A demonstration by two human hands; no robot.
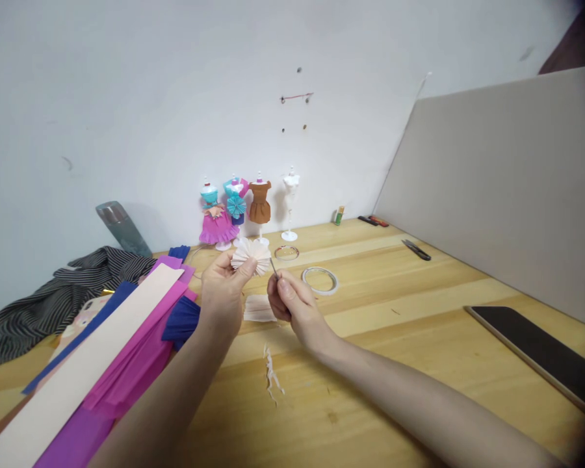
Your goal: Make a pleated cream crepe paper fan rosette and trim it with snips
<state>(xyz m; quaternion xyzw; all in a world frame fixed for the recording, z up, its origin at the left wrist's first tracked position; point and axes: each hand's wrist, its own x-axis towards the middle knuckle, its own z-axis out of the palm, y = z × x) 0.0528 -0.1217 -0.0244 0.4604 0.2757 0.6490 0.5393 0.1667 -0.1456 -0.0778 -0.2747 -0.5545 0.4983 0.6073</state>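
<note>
My left hand (227,286) is closed on a pale pink pleated paper rosette (251,255), its thumb across the lower front. A thin dark metal tool (273,266), perhaps tweezers, is pinched in my right hand (296,305). Its tip points up at the rosette's right edge; I cannot tell whether they touch. Below the hands, a strip of pale crepe paper (259,309) lies on the table, with torn paper scraps (272,376) nearer me. A roll of double-sided tape (320,281) lies flat to the right of my right hand.
Miniature dress forms, one in a brown dress (260,203) and one bare white (291,201), stand by the wall. Coloured crepe sheets (97,364), a striped cloth (73,286) and a bottle (124,227) are left. Thread snips (416,249) and a dark tablet-like slab (541,351) lie right.
</note>
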